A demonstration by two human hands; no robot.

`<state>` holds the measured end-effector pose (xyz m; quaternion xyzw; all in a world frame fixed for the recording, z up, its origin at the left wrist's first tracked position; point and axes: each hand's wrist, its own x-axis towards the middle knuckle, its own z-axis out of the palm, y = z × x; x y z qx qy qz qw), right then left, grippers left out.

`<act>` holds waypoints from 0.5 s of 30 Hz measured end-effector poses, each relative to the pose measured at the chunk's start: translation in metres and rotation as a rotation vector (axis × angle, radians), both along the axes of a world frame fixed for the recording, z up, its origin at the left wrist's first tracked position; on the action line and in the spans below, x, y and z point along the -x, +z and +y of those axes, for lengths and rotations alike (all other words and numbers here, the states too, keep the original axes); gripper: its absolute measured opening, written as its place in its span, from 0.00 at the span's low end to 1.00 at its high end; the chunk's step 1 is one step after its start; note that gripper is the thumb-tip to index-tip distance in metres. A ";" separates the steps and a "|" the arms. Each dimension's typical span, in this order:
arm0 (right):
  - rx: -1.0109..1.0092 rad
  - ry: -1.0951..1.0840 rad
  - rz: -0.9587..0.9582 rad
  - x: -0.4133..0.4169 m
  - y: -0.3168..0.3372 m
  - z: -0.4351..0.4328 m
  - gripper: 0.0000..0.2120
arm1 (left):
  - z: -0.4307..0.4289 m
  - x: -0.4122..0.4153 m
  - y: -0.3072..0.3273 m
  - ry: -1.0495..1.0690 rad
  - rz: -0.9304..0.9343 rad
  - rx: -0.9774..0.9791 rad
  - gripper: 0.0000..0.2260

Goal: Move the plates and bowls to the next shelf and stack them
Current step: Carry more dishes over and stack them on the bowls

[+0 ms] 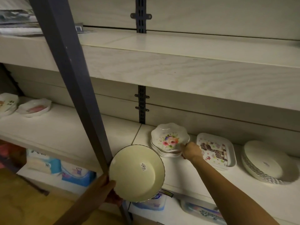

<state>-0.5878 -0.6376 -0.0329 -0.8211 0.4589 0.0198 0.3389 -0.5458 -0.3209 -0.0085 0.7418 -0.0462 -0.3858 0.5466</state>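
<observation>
Cream-coloured, with a fluted rim and a price sticker inside, a bowl [137, 172] is gripped at its lower left edge by the left hand [105, 185], just off the shelf front beside a grey post [69, 78]. The right hand [190, 151] pinches the near rim of the top floral plate [169, 138] on a stack standing on the middle shelf [186, 176]. Just right of it sit stacked rectangular trays [215, 150], then stacked round plates [263, 161]. Left of the post, two floral dishes [34, 107] sit at the back, white board stretching before them.
</observation>
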 end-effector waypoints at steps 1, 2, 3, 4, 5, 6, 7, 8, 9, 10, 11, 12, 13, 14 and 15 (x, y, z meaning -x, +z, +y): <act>0.024 0.029 0.027 0.003 0.000 0.000 0.25 | -0.001 -0.001 -0.001 0.003 0.007 0.006 0.13; 0.033 0.054 0.049 0.006 0.001 0.000 0.27 | -0.001 -0.002 -0.001 0.000 0.005 0.002 0.14; 0.052 0.091 0.070 0.009 0.002 -0.001 0.29 | -0.002 -0.003 -0.001 -0.007 0.000 -0.006 0.14; 0.063 0.121 0.087 0.013 0.002 -0.002 0.29 | -0.003 -0.003 0.001 -0.014 -0.007 -0.010 0.15; 0.069 0.142 0.089 0.018 0.004 -0.003 0.29 | -0.006 -0.004 0.001 -0.019 -0.003 -0.015 0.16; 0.071 0.155 0.088 0.024 0.006 -0.003 0.28 | -0.008 -0.004 0.003 -0.031 0.001 -0.024 0.16; 0.077 0.175 0.088 0.030 0.009 -0.003 0.25 | -0.011 -0.005 0.001 -0.038 0.005 -0.027 0.16; 0.087 0.194 0.094 0.037 0.011 -0.004 0.23 | -0.013 -0.005 0.003 -0.040 0.008 -0.025 0.15; 0.104 0.207 0.105 0.045 0.013 -0.005 0.21 | -0.016 -0.005 0.003 -0.033 0.010 -0.027 0.14; 0.123 0.214 0.118 0.055 0.015 -0.005 0.19 | -0.020 -0.005 0.005 -0.043 -0.002 -0.040 0.14; 0.148 0.223 0.125 0.064 0.018 -0.004 0.17 | -0.022 -0.006 0.002 -0.054 -0.021 -0.040 0.14; 0.170 0.226 0.128 0.074 0.022 -0.003 0.16 | -0.026 -0.006 0.003 -0.076 -0.038 -0.043 0.13; 0.190 0.226 0.131 0.084 0.025 -0.002 0.15 | -0.032 -0.005 0.002 -0.094 -0.034 -0.035 0.12; 0.205 0.226 0.142 0.094 0.029 -0.001 0.14 | -0.037 -0.003 0.003 -0.117 -0.032 -0.024 0.12; 0.221 0.225 0.154 0.104 0.032 0.000 0.14 | -0.043 -0.001 0.002 -0.132 -0.010 -0.011 0.14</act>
